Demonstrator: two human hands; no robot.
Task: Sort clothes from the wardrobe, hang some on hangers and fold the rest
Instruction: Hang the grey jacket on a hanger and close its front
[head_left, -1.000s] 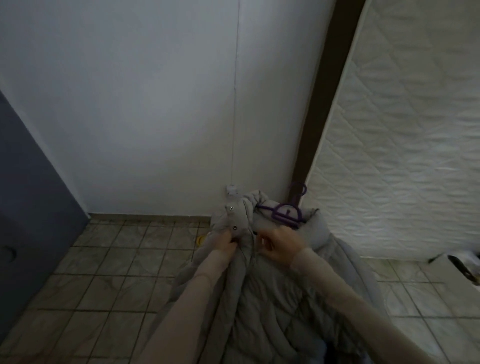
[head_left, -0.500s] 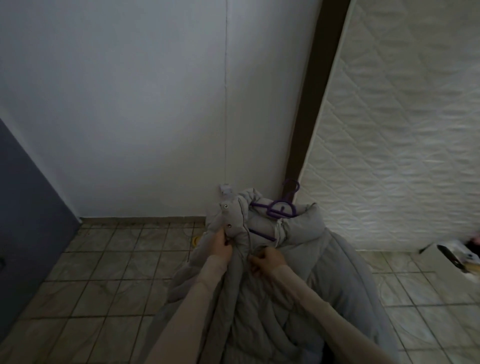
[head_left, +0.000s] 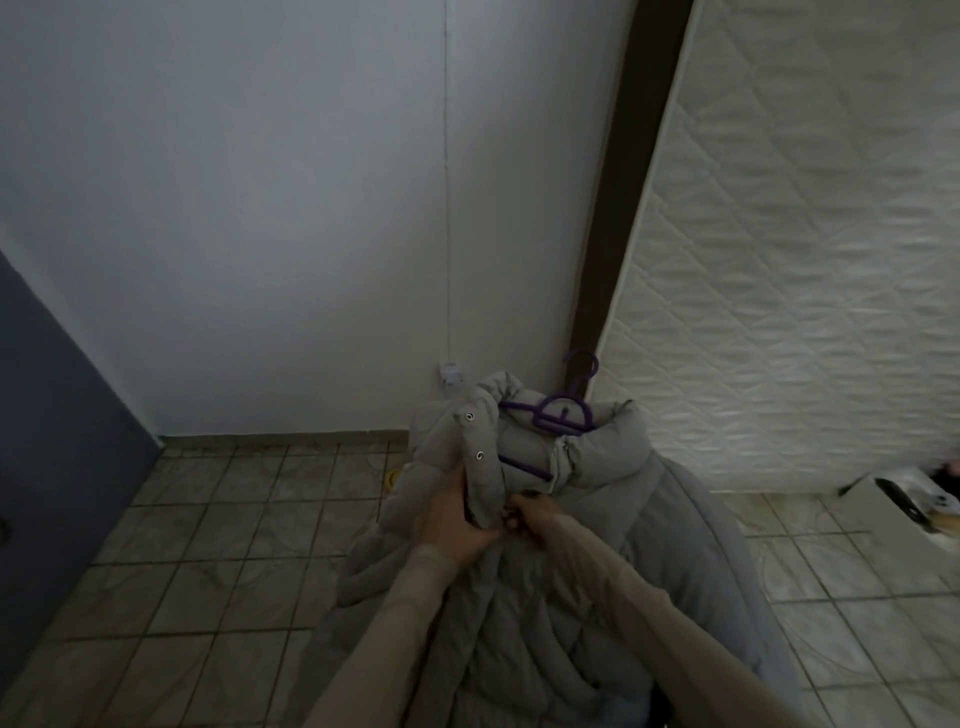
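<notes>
Over the tiled floor (head_left: 218, 525), in front of the person, hangs the grey jacket (head_left: 613, 561) on a purple hanger (head_left: 563, 413). Left hand (head_left: 452, 519) grips the snap placket; right hand (head_left: 532, 514) pinches the opposite front edge. Collar and hook point up and away, the body running down toward the person. Nothing visibly holds the hook, so a tug while closing the front could, I think, slip a shoulder off.

Both sleeved arms reach forward, close together. The left hand (head_left: 452, 519) grips with curled fingers; the right hand (head_left: 532, 514) pinches just beside it.
</notes>
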